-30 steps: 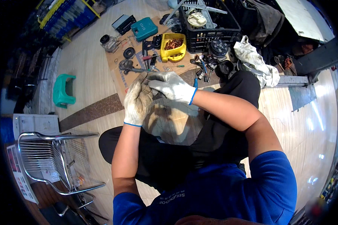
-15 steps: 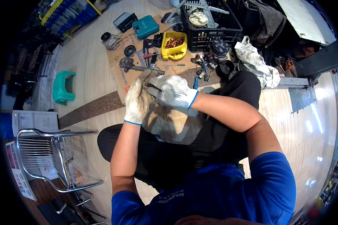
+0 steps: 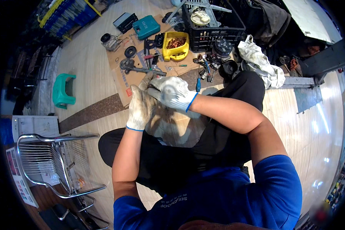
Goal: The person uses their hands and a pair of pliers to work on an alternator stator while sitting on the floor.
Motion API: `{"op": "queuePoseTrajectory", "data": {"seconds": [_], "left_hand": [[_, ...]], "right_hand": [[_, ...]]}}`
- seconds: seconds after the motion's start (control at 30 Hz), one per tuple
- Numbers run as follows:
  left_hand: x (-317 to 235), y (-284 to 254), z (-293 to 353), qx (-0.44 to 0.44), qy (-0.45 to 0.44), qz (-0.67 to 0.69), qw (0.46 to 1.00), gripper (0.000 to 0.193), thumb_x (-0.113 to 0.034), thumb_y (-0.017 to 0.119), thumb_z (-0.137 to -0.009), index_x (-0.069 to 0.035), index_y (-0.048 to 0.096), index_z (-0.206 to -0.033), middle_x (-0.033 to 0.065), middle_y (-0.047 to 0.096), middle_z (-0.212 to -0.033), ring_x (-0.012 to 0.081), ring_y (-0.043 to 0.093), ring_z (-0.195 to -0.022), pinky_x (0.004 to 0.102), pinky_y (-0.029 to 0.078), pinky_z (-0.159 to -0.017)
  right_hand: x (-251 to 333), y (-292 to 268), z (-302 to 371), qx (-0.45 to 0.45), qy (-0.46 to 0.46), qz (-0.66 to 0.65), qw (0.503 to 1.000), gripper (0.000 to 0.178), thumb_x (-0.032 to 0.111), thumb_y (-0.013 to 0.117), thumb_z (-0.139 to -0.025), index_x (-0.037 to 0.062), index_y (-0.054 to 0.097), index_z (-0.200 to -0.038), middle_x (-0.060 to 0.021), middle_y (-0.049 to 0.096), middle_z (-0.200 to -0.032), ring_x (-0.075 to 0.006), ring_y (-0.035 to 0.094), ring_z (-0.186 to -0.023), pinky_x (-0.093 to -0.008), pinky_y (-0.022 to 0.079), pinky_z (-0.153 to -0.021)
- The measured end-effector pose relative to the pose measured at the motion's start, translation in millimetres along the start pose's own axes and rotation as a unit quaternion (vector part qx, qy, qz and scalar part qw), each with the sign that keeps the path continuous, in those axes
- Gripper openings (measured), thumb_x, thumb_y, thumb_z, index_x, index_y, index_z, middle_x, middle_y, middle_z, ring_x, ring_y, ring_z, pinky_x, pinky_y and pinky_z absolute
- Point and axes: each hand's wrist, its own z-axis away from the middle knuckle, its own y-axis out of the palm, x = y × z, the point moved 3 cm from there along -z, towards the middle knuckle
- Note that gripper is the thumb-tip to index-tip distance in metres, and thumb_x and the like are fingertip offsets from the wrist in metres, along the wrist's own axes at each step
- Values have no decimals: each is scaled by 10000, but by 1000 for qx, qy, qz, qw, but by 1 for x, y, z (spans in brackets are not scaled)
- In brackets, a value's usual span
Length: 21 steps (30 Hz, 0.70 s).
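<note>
Both my hands wear white knitted gloves with blue cuff edges, and they meet in front of my crossed legs. My left hand (image 3: 141, 105) has a soiled palm turned inward, its fingers bent up toward the right glove. Closed against it is my right hand (image 3: 173, 92), fingertips pressed into the left palm. Whatever lies between them is hidden. Just beyond the gloves, a grey metal bar with a round head (image 3: 140, 69) rests on a cardboard sheet (image 3: 117, 73). A blue-handled screwdriver (image 3: 198, 84) is near my right wrist.
Beyond stand a yellow cut-open jug (image 3: 176, 53) with copper-coloured pieces, a teal case (image 3: 146, 27) and a black crate (image 3: 214, 40). Dark round parts (image 3: 230, 68) and a white cloth (image 3: 258, 63) lie right. A green stool (image 3: 62, 91) and metal chair (image 3: 46, 163) stand left.
My right hand has shifted slightly left and down against the left palm. The left thumb shows more apart from the fingers. The whole view has moved a little.
</note>
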Motion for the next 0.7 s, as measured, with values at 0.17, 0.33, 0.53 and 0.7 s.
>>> {"op": "queuePoseTrajectory", "data": {"seconds": [0.17,0.33,0.53,0.7], "left_hand": [[4,3,0,-16,6,-35,999,1094,-801,409,-859,-18,147,-1576,179,352,-1541,322,383,-1412,451,330,-1165],[3,5,0,-31,1,-51,998,988,-752,341,-924,-24,176,-1572,173,372,-1537,310,403,-1404,445,338,-1160],[4,-6,-7,-48,-10,-82,995,781,-608,271,-1033,-12,291,-1536,171,433,-1501,288,450,-1375,417,389,-1130],[7,-15,-8,-39,-18,-117,992,707,-539,255,-1068,2,331,-1517,166,493,-1455,274,523,-1306,387,408,-1106]], "right_hand": [[-2,2,-3,7,24,-10,1000,267,303,621,-919,38,650,-909,-201,684,-851,-384,694,-787,-469,567,-667],[4,-6,-5,5,-3,40,999,238,275,625,-905,38,641,-917,-186,679,-845,-381,693,-794,-466,564,-660],[-8,-8,-11,10,-75,68,995,191,224,627,-861,45,640,-928,-158,693,-862,-365,703,-807,-452,567,-656],[-5,-16,-12,34,-61,121,990,180,218,608,-862,51,644,-922,-163,694,-857,-360,706,-819,-452,573,-675]]}}
